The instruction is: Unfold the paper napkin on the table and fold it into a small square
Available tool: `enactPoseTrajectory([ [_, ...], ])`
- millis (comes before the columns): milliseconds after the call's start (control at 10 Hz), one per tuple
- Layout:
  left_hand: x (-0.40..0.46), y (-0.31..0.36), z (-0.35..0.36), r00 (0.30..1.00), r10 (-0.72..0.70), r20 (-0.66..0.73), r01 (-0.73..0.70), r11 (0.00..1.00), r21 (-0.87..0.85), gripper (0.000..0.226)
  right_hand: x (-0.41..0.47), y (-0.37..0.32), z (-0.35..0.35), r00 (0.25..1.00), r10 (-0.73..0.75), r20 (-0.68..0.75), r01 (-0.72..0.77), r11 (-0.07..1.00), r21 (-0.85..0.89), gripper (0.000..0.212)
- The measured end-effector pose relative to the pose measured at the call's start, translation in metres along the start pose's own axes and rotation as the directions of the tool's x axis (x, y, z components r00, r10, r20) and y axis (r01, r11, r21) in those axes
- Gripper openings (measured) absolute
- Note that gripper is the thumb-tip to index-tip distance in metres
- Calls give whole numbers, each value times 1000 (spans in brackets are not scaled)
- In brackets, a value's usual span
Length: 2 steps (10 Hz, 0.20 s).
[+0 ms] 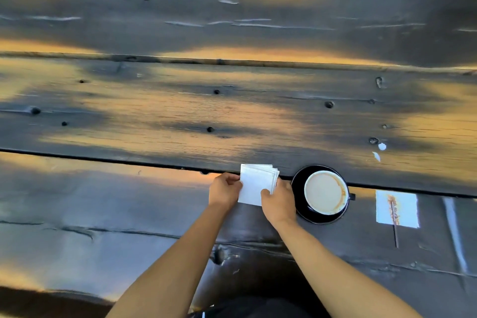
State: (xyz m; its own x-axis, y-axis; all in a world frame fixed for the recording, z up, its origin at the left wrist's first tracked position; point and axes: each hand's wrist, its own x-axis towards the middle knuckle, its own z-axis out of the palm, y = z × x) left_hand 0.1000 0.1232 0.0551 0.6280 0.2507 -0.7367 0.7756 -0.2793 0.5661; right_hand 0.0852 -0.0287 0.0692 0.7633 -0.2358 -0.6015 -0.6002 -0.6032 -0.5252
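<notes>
A white paper napkin (255, 182), folded into a small layered square, sits between both my hands just above the dark wooden table (180, 116). My left hand (224, 190) pinches its left edge with thumb and fingers. My right hand (278, 200) grips its lower right corner, thumb on top. Several layers fan out at the napkin's upper right edge.
Just right of my right hand stands a cup of milky coffee (325, 192) on a black saucer (300, 210). Farther right lies a stained white napkin (406, 209) with a thin stir stick (395, 230) across it. Small white scraps (382, 146) lie beyond the cup.
</notes>
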Motion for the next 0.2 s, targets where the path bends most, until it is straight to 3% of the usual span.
enactPoseTrajectory([
  [200,-23,-21,-5,1000,24,-5,-23,993,113,14,-18,16,-9,998,51,32,-48,995,-88,33],
])
